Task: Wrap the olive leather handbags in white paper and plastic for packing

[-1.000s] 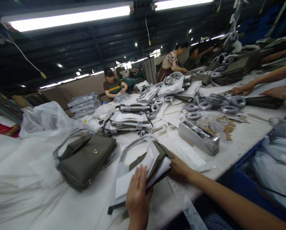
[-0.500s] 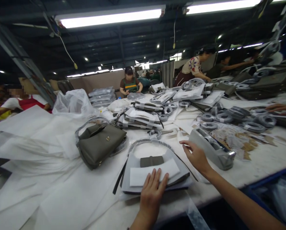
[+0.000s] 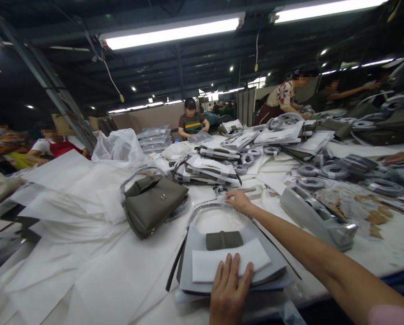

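Observation:
My left hand [image 3: 231,289] lies flat, fingers spread, on a folded white foam sheet [image 3: 202,264]. Under that sheet is a flattened bag [image 3: 191,280] covered in pale sheeting, its arched handle [image 3: 202,208] wrapped in plastic. A small olive-green leather piece [image 3: 224,240] rests on top, just beyond the foam. My right hand [image 3: 239,200] stretches past the handle, thumb and fingers pinched at the edge of a plastic-wrapped strap coil [image 3: 221,190]. An olive-green handbag [image 3: 154,205] leans to the left of the flattened bag.
White sheets [image 3: 96,257] spread over the left side. A grey tape dispenser [image 3: 319,219] stands to the right, with wrapped coils [image 3: 335,171] behind it. Flattened bags [image 3: 205,169] are piled mid-table. Co-workers are at the far side, and one person's hand [image 3: 403,157] shows at right.
My right hand has moved left and away from me, from beside the tape dispenser to the strap coil. My left hand stays on the foam sheet. The view has shifted slightly left.

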`<state>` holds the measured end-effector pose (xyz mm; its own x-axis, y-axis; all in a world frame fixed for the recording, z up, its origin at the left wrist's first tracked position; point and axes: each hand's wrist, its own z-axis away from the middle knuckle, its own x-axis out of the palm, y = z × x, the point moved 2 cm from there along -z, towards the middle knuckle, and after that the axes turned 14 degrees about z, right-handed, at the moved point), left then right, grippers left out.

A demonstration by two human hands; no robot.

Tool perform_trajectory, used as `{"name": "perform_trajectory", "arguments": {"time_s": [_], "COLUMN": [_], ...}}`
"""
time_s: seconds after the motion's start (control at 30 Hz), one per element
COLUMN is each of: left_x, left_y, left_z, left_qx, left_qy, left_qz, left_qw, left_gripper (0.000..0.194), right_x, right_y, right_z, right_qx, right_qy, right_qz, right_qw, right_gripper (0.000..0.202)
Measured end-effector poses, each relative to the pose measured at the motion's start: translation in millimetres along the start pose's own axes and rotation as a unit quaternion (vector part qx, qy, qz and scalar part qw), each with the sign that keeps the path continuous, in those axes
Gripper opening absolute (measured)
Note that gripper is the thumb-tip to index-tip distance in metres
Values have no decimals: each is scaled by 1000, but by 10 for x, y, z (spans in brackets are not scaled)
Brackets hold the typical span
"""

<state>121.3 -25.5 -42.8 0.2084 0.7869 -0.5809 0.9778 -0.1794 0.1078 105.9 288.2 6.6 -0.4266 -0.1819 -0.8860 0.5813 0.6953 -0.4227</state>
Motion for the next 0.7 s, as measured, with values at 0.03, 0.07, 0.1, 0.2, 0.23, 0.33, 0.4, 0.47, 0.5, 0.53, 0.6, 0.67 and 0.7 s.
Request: {"name": "perform_trajectory", "arguments": {"time_s": [0.03,0.07,0.1,0.2,0.23,0.33,0.4,0.47,0.5,0.53,0.6,0.67,0.7], "left_x": [24,39,44,24,7,-50,-81,-98,-101,-102,-93,-74,-63], "left_y": [-1,-4,-6,-10,-10,-8,-8,-8,-10,-13,-23,-38,-45], "left_z": [5,7,6,-5,-10,-25,-35,-48,-57,-67,-88,-106,-111], "left_qx": [-1,-2,-3,-4,-3,2,7,10,8,5,-5,-14,-19], "left_qy": [-1,-1,3,-15,-26,-63,-83,-105,-112,-118,-131,-139,-141], "left_qz": [3,5,7,8,5,-7,-16,-22,-23,-24,-24,-23,-22], "left_qw": [1000,1000,1000,1000,1000,998,996,994,993,993,991,990,990], "left_gripper": [44,44,44,44,45,45,46,48,49,50,51,52,52], "right_x": [-35,-84,-144,-377,-464,-713,-844,-924,-941,-939,-886,-792,-737], "right_y": [-9,-15,-21,-46,-63,-132,-177,-210,-219,-224,-219,-202,-190], "right_z": [-1,7,23,144,215,533,827,1162,1333,1502,1810,2059,2158], "right_qx": [3,6,8,8,3,-20,-33,-49,-58,-68,-93,-131,-156], "right_qy": [2,4,7,15,17,11,7,10,11,9,-1,1,9], "right_qz": [-13,-28,-43,-90,-106,-147,-166,-170,-165,-158,-136,-108,-89], "right_qw": [1000,1000,999,996,994,989,985,984,984,985,986,985,984], "right_gripper": [29,28,27,28,28,33,40,42,39,34,26,26,31]}}
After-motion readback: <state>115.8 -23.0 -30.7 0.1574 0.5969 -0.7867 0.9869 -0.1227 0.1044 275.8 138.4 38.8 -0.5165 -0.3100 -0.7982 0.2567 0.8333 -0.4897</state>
